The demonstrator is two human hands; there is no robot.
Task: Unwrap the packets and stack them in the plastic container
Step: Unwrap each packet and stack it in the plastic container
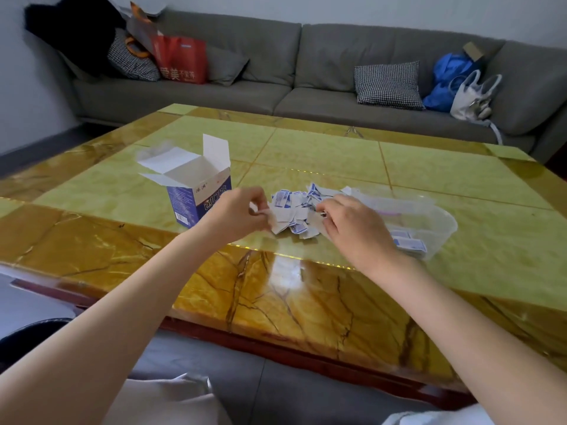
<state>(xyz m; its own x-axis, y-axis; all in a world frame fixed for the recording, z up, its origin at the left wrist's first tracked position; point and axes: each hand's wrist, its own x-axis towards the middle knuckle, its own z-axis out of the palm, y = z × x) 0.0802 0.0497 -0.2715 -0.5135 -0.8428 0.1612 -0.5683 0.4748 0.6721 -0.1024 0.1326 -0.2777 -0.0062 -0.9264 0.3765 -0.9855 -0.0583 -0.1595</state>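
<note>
**Both hands at the pile of wrappers**

At the centre of the frame we see our two hands working over a pile of packets (294, 210), white and blue, which lies on the green and gold table (322, 154). Our left hand (239, 210) has its fingers curled and pinches a small pale strip at the left edge of the pile. Our right hand (352, 222) lies just right of the pile with bent fingers on the papers; whether it really grips one we cannot tell, because the fingertips are hidden. The hands are near each other but do not touch.

Right of the right hand stands the clear plastic container (441, 222), with a few blue and white pieces inside at its near side. Left of the hands stands an open cardboard box (199, 197), its flaps up. Across the top of the frame runs a grey sofa (276, 96) with cushions and bags.
</note>
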